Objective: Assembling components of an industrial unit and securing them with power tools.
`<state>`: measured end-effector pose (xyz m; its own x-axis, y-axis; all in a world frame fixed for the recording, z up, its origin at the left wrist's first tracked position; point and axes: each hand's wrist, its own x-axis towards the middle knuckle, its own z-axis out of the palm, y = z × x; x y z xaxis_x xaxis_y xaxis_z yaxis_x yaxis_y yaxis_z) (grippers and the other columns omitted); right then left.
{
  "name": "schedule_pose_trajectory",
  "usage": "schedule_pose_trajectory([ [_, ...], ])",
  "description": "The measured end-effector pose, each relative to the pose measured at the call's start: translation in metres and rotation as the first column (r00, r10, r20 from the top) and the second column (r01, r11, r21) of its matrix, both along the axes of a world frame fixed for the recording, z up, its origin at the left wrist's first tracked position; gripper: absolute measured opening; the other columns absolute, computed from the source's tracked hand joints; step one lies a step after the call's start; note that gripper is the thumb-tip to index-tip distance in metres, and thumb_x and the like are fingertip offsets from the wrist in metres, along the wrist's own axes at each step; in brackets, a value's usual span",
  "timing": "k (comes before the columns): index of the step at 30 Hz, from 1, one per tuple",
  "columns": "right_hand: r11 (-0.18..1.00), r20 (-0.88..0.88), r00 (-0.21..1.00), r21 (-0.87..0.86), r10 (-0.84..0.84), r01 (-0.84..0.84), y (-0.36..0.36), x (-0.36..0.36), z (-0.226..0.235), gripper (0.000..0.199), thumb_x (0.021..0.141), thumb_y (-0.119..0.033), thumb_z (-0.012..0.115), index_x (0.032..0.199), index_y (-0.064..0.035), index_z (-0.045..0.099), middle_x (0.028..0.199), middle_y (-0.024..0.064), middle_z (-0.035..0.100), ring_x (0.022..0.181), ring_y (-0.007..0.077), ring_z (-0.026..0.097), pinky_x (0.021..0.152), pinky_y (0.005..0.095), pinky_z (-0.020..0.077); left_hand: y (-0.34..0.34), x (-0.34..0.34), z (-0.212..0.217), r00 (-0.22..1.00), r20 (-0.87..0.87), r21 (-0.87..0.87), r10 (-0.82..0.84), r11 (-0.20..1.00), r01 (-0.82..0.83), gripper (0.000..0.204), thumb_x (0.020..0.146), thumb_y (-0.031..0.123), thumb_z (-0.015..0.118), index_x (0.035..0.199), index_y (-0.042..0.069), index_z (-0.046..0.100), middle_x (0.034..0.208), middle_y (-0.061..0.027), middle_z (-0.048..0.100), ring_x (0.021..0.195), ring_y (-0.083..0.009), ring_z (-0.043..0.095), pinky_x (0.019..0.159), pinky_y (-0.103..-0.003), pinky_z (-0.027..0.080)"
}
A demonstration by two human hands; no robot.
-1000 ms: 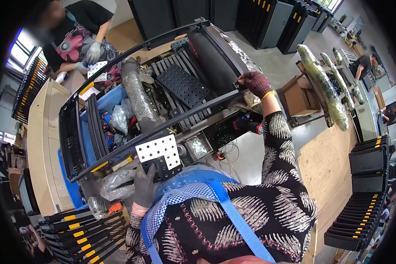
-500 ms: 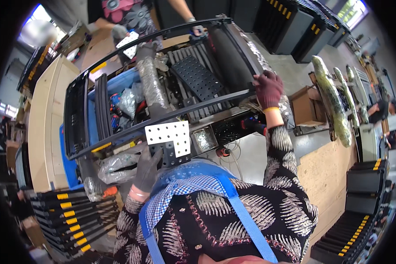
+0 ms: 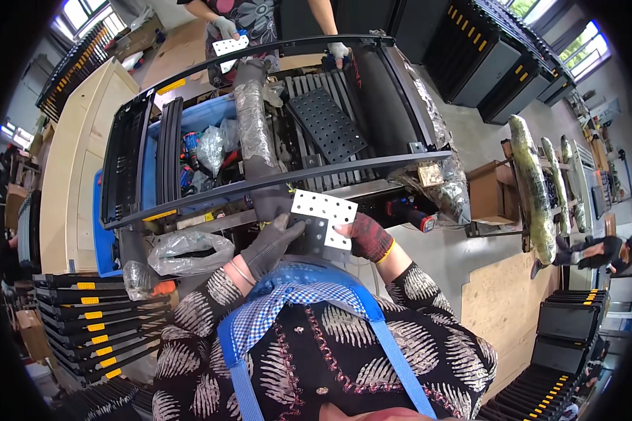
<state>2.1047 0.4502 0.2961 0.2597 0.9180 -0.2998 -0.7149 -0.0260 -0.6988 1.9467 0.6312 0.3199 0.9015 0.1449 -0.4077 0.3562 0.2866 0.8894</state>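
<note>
Close in front of my body, a white L-shaped plate with round holes (image 3: 323,205) overlaps a black perforated plate (image 3: 309,235). My left hand (image 3: 272,245), in a grey glove, grips the black plate by its left side. My right hand (image 3: 369,237), in a dark red glove, is closed on the right edge of the white plate. Just beyond the plates runs the near rail of a black metal frame (image 3: 232,191). Inside that frame lies a larger black perforated sheet (image 3: 328,125). The fingertips under the plates are hidden.
Beneath the frame are a blue bin (image 3: 153,158) with tools and plastic bags, and a plastic-wrapped post (image 3: 251,116). A co-worker's gloved hand (image 3: 225,28) holds another white plate across the frame. A power tool (image 3: 411,214) hangs at the right, near a cardboard box (image 3: 497,189).
My right hand has left the frame's right corner and come down to grip the white plate. My left hand and the plates have shifted right. The co-worker's hands have moved slightly.
</note>
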Motion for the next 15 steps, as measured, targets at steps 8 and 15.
schedule_pose_trajectory([
  [8, 0.868, -0.09, 0.895, -0.302, -0.437, 0.394, -0.015, 0.087, -0.109, 0.038, 0.089, -0.016, 0.057, 0.124, -0.0041, 0.051, 0.114, 0.0111, 0.061, 0.1, 0.0261, 0.06, 0.085, 0.039, 0.0488, -0.004, -0.007, 0.0, 0.957, -0.2, -0.094, 0.208, 0.969, -0.23, 0.053, 0.095, 0.033, 0.053, 0.135, 0.003, 0.036, 0.125, -0.0052, 0.051, 0.108, -0.0157, 0.054, 0.087, -0.029, 0.044],
  [15, 0.674, 0.089, 0.859, -0.581, -0.504, 0.456, -0.01, 0.1, -0.122, 0.027, 0.092, -0.021, 0.056, 0.113, -0.0053, 0.055, 0.1, 0.0116, 0.064, 0.091, 0.0233, 0.062, 0.081, 0.0365, 0.05, -0.002, -0.054, -0.009, 0.908, -0.138, -0.258, 0.396, 0.871, -0.419, 0.047, 0.096, 0.029, 0.052, 0.134, 0.005, 0.038, 0.118, -0.0041, 0.054, 0.104, -0.0156, 0.056, 0.084, -0.028, 0.044],
])
